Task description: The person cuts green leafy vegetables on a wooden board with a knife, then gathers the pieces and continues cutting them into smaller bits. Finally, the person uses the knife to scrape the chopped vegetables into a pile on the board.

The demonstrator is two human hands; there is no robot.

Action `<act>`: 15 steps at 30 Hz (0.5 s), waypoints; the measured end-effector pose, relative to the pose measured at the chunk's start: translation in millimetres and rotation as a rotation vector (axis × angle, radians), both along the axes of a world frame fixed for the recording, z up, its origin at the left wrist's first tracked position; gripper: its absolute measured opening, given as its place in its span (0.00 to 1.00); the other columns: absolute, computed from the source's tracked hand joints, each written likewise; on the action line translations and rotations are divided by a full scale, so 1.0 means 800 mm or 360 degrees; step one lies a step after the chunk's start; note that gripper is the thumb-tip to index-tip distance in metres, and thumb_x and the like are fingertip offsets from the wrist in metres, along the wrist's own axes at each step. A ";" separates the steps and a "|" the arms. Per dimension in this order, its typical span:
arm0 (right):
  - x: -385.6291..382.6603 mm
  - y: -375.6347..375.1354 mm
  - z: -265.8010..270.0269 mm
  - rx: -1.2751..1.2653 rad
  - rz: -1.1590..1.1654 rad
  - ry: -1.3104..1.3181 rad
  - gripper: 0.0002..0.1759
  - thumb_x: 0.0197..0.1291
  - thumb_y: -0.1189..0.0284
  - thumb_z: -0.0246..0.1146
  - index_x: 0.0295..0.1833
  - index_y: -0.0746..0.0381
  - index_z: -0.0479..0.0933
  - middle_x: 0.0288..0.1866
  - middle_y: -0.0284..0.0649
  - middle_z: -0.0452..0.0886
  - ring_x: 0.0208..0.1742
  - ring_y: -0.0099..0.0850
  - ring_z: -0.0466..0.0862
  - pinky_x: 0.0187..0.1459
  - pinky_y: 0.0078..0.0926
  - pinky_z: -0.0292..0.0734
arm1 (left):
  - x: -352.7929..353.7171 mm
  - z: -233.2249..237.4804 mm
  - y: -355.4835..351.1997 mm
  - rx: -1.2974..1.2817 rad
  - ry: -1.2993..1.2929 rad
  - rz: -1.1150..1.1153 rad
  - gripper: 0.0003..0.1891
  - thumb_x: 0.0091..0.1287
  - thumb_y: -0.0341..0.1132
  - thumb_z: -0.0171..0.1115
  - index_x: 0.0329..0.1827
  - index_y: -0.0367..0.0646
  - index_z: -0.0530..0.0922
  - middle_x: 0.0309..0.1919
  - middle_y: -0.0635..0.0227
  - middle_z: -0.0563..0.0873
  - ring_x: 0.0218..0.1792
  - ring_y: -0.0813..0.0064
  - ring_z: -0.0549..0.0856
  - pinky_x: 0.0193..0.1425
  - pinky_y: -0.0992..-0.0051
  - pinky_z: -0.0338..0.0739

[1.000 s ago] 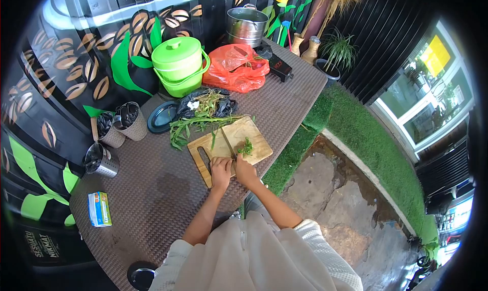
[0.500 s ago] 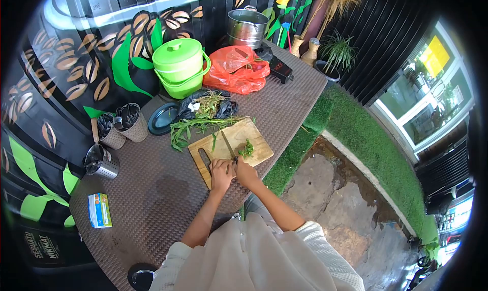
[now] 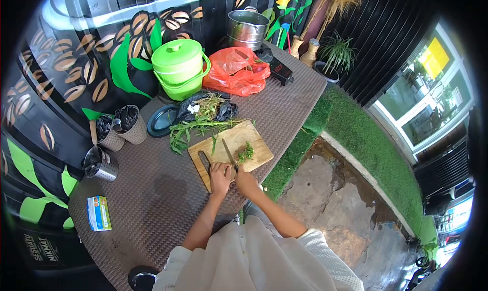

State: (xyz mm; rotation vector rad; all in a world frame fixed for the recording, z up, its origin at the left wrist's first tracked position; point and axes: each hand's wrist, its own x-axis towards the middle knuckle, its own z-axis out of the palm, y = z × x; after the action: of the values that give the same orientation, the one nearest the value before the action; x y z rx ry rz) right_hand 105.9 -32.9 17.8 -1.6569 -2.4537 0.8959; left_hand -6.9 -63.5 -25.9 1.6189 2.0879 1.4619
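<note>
A wooden cutting board [image 3: 259, 143] lies on the brown woven-pattern table. My right hand [image 3: 247, 184] is closed round the handle of a knife [image 3: 227, 151], whose blade points away over the board. Beside it, my left hand [image 3: 220, 178] rests at the board's near edge with its fingers bent together; what they hold, if anything, is hidden. Chopped greens [image 3: 246, 152] form a small heap right of the blade. Long leafy stems [image 3: 189, 131] lie beyond the board, partly touching its far edge.
Behind are a black plastic bag [image 3: 228, 109], a dark plate [image 3: 161, 120], a green lidded container [image 3: 177, 67], a red plastic bag [image 3: 236, 75] and a metal pot [image 3: 247, 29]. Utensil holders [image 3: 131, 128] and a tissue pack [image 3: 99, 213] are left on the table [image 3: 162, 189].
My right hand and the knife have shifted slightly toward my body, a little away from the chopped greens. My left hand stays nearly in place.
</note>
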 end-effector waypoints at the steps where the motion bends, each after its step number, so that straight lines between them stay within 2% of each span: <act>1: 0.000 -0.011 -0.004 -0.0032 -0.0074 -0.0038 0.19 0.63 0.69 0.51 0.54 0.68 0.59 0.36 0.61 0.81 0.38 0.55 0.83 0.38 0.49 0.79 | 0.000 0.003 -0.001 0.0004 0.0037 0.0001 0.03 0.57 0.27 0.62 0.31 0.37 0.81 0.33 0.60 0.82 0.41 0.58 0.78 0.49 0.64 0.70; 4: -0.006 -0.024 -0.014 0.0077 -0.0084 -0.0108 0.18 0.64 0.68 0.50 0.54 0.68 0.59 0.35 0.61 0.81 0.38 0.55 0.83 0.37 0.49 0.79 | 0.003 0.013 -0.003 0.0021 0.0109 0.0002 0.03 0.56 0.27 0.62 0.31 0.36 0.81 0.33 0.59 0.81 0.41 0.57 0.78 0.49 0.63 0.71; 5: -0.006 -0.018 -0.016 0.0092 -0.0061 0.0031 0.19 0.64 0.68 0.50 0.54 0.69 0.59 0.35 0.60 0.81 0.37 0.55 0.83 0.36 0.50 0.79 | 0.004 0.016 -0.005 0.0027 0.0150 0.0010 0.03 0.56 0.27 0.62 0.31 0.36 0.81 0.33 0.59 0.81 0.41 0.57 0.78 0.49 0.64 0.71; 9: -0.004 0.023 -0.017 0.0119 0.0083 0.0063 0.21 0.63 0.67 0.52 0.55 0.69 0.59 0.34 0.61 0.81 0.38 0.57 0.82 0.38 0.53 0.77 | 0.003 0.010 -0.006 0.0065 0.0130 -0.0005 0.04 0.55 0.27 0.63 0.32 0.36 0.82 0.33 0.59 0.81 0.42 0.57 0.77 0.49 0.64 0.71; 12: 0.007 0.019 -0.013 0.0093 0.0123 0.0124 0.19 0.63 0.68 0.51 0.54 0.67 0.60 0.35 0.61 0.81 0.39 0.58 0.82 0.39 0.53 0.77 | 0.001 0.002 -0.008 0.0088 0.0065 0.0007 0.04 0.55 0.26 0.63 0.32 0.37 0.83 0.32 0.60 0.81 0.42 0.58 0.77 0.49 0.64 0.71; 15: 0.003 -0.014 -0.025 0.0056 -0.0030 -0.0028 0.19 0.63 0.69 0.49 0.55 0.68 0.60 0.35 0.61 0.81 0.38 0.58 0.82 0.38 0.53 0.78 | 0.001 0.008 -0.007 0.0035 0.0061 0.0060 0.04 0.56 0.27 0.63 0.33 0.38 0.83 0.33 0.61 0.80 0.42 0.60 0.76 0.53 0.63 0.68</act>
State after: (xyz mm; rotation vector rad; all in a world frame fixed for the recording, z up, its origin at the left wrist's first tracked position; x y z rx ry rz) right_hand 108.4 -44.2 -2.2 -1.6804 -2.4463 0.8343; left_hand -6.3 -69.3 -19.8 1.6372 2.1417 1.4816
